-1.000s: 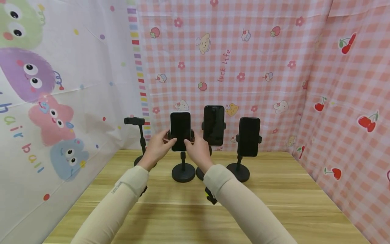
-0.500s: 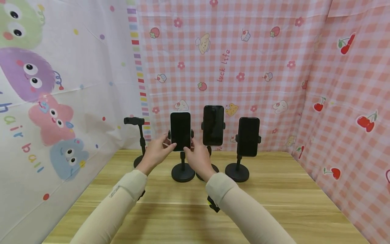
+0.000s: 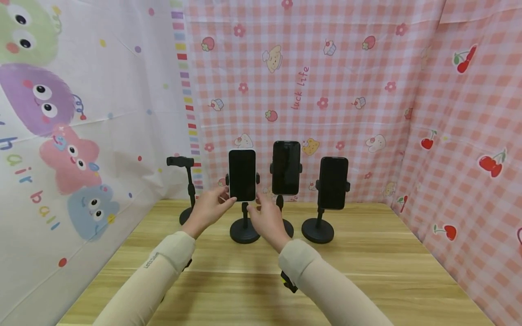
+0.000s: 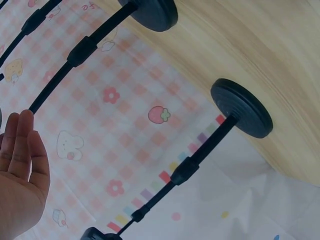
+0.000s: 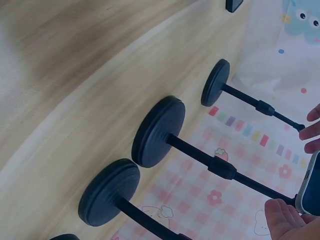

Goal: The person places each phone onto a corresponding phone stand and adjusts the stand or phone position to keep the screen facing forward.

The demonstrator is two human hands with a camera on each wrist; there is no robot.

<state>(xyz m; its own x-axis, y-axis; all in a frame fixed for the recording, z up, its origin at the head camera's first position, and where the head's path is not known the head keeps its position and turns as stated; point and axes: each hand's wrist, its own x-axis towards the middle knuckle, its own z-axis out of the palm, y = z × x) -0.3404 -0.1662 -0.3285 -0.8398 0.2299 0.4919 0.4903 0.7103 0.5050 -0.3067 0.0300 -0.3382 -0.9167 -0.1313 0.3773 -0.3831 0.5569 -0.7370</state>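
A white-rimmed phone (image 3: 242, 174) stands upright in the side clamps of a black phone stand (image 3: 245, 231). My left hand (image 3: 208, 209) is at the phone's lower left corner, its thumb tip overlapping the edge and its fingers extended. Beside the lower right corner, my right hand (image 3: 267, 219) has its thumb off the screen and its fingers loosely bent. In the left wrist view the left hand (image 4: 22, 185) reaches up near the stand's pole (image 4: 52, 85). The right wrist view catches the right hand (image 5: 287, 222) below the phone's white edge (image 5: 304, 185).
Right of this phone, a black phone (image 3: 286, 167) and another black phone (image 3: 333, 183) sit in their own stands. At left is a stand with a bare clamp (image 3: 180, 161). The wooden table (image 3: 359, 271) meets patterned cloth (image 3: 346, 68) at its back and sides.
Both hands have slid down the phone's sides toward its bottom corners. The right hand has drawn away to the right, its thumb leaving the screen. The phone stays in its stand.
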